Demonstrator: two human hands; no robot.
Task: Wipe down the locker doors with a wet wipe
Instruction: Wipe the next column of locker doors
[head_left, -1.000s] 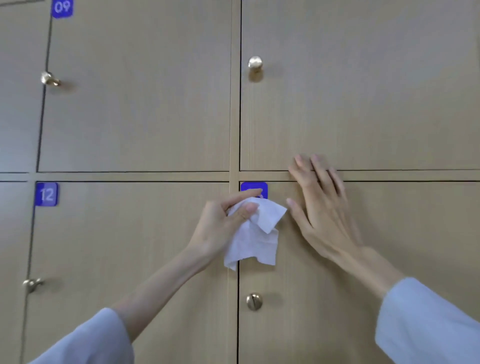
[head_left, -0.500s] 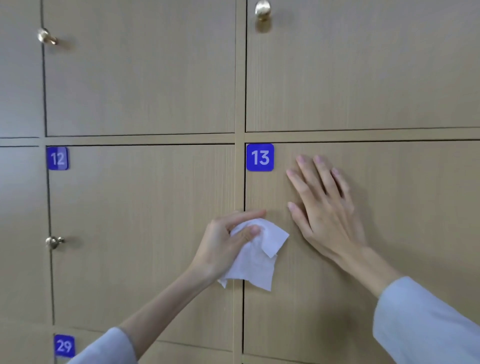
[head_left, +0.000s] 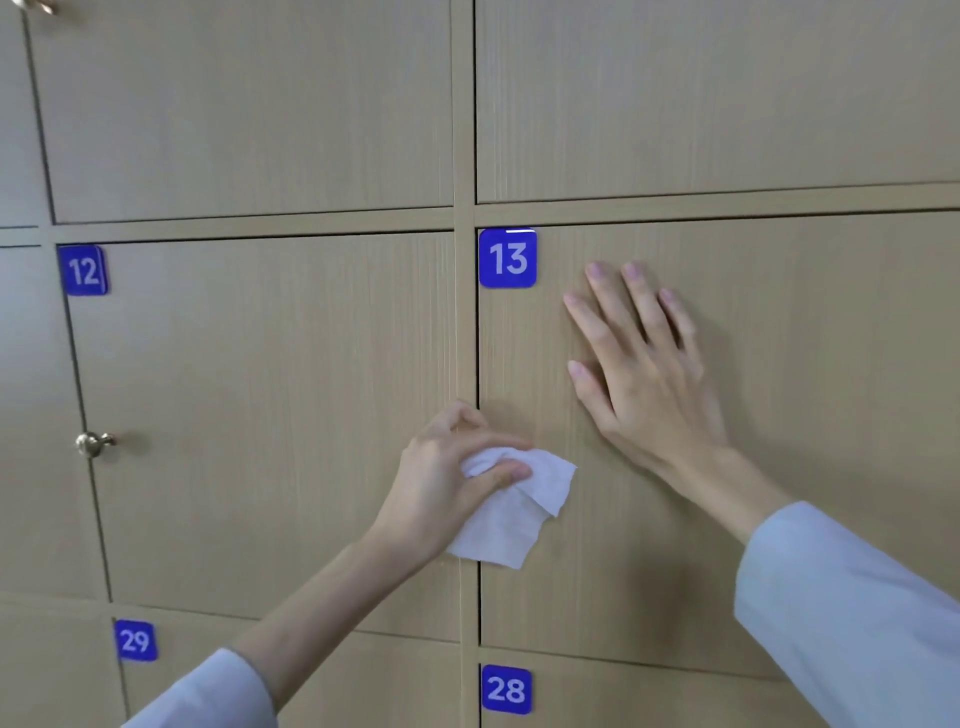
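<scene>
Our left hand (head_left: 441, 483) is pinching the white wet wipe (head_left: 511, 512) between thumb and curled fingers, bunching it against door 13's (head_left: 779, 415) left edge; our right hand (head_left: 649, 374) is lying flat there, fingers spread.

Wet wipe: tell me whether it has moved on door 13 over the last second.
Yes. The wet wipe in the left hand has gone down: it covered the 13 number plate a second ago and now sits well below it.

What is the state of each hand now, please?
Left hand: fingers grip the crumpled white wet wipe.
Right hand: open, flat on the beige wooden locker door.
</scene>
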